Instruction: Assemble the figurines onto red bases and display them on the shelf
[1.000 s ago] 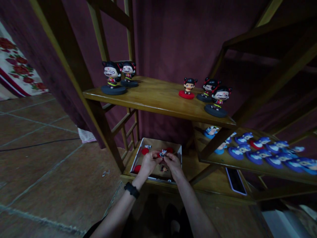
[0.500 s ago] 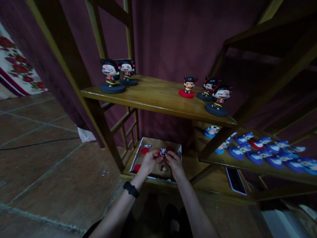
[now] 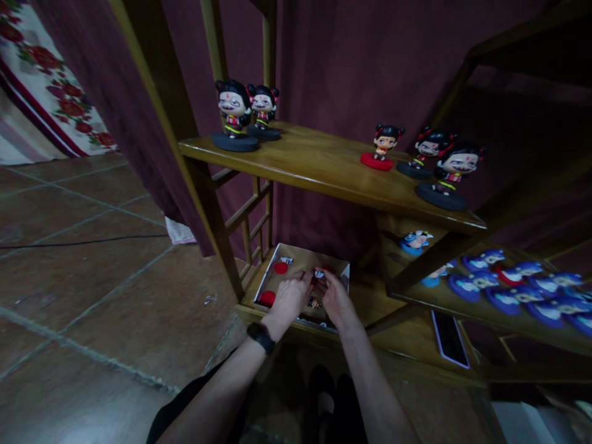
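Both hands are low over a shallow cardboard box [image 3: 345, 273] on the bottom shelf. Between them is a small figurine [image 3: 319, 274] with a pale face, seemingly on a red base that the fingers mostly cover. My right hand [image 3: 337, 297] has its fingers closed on the figurine's right side. My left hand [image 3: 290, 297], with a black band on the wrist, curls its fingers against the left side. In the box lie a red disc [image 3: 280, 267], another red disc [image 3: 267, 299], a black-and-white figurine [image 3: 287, 260] and a dark-haired figurine [image 3: 314, 303].
Above the hands, a wooden shelf [image 3: 296, 157] carries several black-haired figurines, one on a red base [image 3: 376, 161]. Blue figurines [image 3: 513, 296] crowd a shelf at right. A phone [image 3: 450, 338] lies on the bottom shelf. An upright post [image 3: 208, 228] stands at left.
The view has shifted, so the shelves appear farther right. My left hand has turned over more, its back now upward. The figurine stays between both hands, its lower part more covered.
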